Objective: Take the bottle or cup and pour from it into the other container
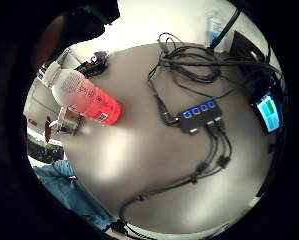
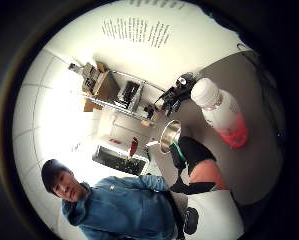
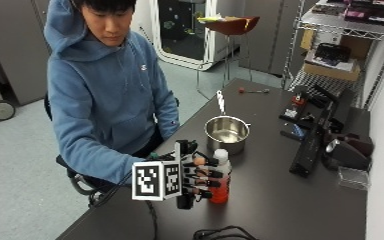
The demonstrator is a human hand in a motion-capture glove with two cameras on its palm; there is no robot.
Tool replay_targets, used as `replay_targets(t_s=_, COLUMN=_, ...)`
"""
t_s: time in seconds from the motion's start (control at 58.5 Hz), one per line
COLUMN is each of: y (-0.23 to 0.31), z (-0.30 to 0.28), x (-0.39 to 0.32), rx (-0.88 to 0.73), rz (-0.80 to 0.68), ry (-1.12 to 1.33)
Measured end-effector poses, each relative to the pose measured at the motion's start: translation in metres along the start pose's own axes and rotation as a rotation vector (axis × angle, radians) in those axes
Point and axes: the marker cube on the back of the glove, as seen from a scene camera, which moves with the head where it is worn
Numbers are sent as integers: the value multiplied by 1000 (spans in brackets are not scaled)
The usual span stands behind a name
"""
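Observation:
A clear bottle (image 3: 220, 181) with red liquid and a white cap stands upright on the dark table (image 3: 278, 200). Just behind it sits an empty metal pot (image 3: 226, 132) with a handle. My gloved right hand (image 3: 193, 176) is at the bottle's left side, its fingers spread and reaching to the bottle without curling round it. In the little finger side palm view the bottle (image 1: 86, 96) lies a short way from the palm, with the pot (image 1: 66, 120) beside it. The thumb side palm view shows the bottle (image 2: 220, 112), the pot (image 2: 169, 136) and my thumb (image 2: 194, 159).
A black hub (image 1: 199, 116) with blue lights and several cables lies on the table near my hand. Black devices and a stand (image 3: 310, 145) occupy the table's right side. A wire shelf (image 3: 338, 30) stands behind. A cable (image 3: 218, 233) lies at the near edge.

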Motion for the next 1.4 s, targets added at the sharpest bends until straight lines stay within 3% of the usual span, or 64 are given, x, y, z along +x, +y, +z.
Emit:
replay_targets(t_s=0.325, y=-23, z=62, x=11, rx=1, rz=53, ry=-254)
replay_targets(t_s=0.65, y=-43, z=113, x=6, rx=146, rz=86, ry=-446)
replay_targets(t_s=1.009, y=-49, z=145, x=-32, rx=159, rz=107, ry=-445)
replay_targets(t_s=1.402, y=-59, z=121, x=-110, rx=10, rz=-40, ry=-188)
